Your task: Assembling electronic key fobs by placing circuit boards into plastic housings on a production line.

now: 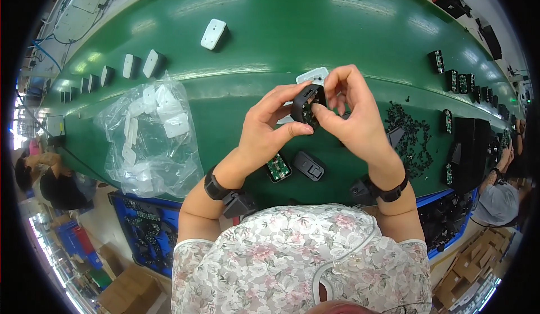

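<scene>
My left hand (264,121) grips a small black plastic casing (308,95) from its left side, thumb below and fingers above, and holds it tilted above the bench. The casing's open side faces right, and some inner parts show there. My right hand (355,112) is closed at that side, its thumb pressing against the opening and its other fingers curled. Any small piece between those fingers is hidden. Just behind the casing lies a white cover (313,75). Below my hands sit a casing with a green circuit board (278,169) and a closed black casing (309,165).
Small black parts (413,139) lie scattered on the green bench (270,38) to the right. A clear bag (154,139) of white covers lies left. White-faced casings (153,63) line the far left; board-filled casings (451,81) line the right. A blue tray (147,229) stands below the bench edge.
</scene>
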The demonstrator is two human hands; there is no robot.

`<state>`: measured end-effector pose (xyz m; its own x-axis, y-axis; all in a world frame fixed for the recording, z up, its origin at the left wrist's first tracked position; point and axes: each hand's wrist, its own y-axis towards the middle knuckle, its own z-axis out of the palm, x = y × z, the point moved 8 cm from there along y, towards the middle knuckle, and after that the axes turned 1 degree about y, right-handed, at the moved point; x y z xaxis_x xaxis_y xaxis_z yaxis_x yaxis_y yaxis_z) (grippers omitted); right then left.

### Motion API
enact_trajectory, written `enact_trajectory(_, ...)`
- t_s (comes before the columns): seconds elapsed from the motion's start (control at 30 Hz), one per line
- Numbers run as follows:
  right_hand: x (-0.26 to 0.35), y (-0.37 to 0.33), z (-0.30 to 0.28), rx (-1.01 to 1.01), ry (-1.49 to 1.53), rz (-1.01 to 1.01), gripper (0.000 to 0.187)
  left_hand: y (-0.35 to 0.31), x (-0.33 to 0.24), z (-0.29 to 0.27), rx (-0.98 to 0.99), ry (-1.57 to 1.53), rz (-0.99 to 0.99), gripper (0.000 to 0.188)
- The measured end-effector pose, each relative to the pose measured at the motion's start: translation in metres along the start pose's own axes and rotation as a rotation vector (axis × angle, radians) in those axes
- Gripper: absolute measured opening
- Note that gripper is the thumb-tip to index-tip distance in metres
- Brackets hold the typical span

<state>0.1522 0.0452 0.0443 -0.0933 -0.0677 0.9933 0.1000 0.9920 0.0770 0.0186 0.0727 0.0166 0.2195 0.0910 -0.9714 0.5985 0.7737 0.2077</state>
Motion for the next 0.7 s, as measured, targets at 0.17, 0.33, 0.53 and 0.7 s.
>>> enact_trajectory(0.17, -0.023, 0.01, -0.005, 0.301, 0.319, 0.105, 0.048, 0.005, 0.018, 0.008, 0.102, -0.468, -0.32, 0.083)
enact_trajectory(0.33, -0.036, -0.001, 0.001, 0.43, 0.406, 0.169, 0.084, 0.013, 0.033, 0.03, 0.157, -0.581, -0.463, 0.085)
enact_trajectory(0.53, -0.025, 0.007, -0.04, 0.036, 0.546, 0.042, 0.058, 0.053, 0.047, 0.009, 0.023, -0.3, -0.342, 0.044)
enact_trajectory(0.7, -0.052, 0.01, -0.083, -0.152, 0.497, 0.154, 0.04, 0.053, 0.036, -0.002, -0.001, 1.076, 0.183, 0.054)
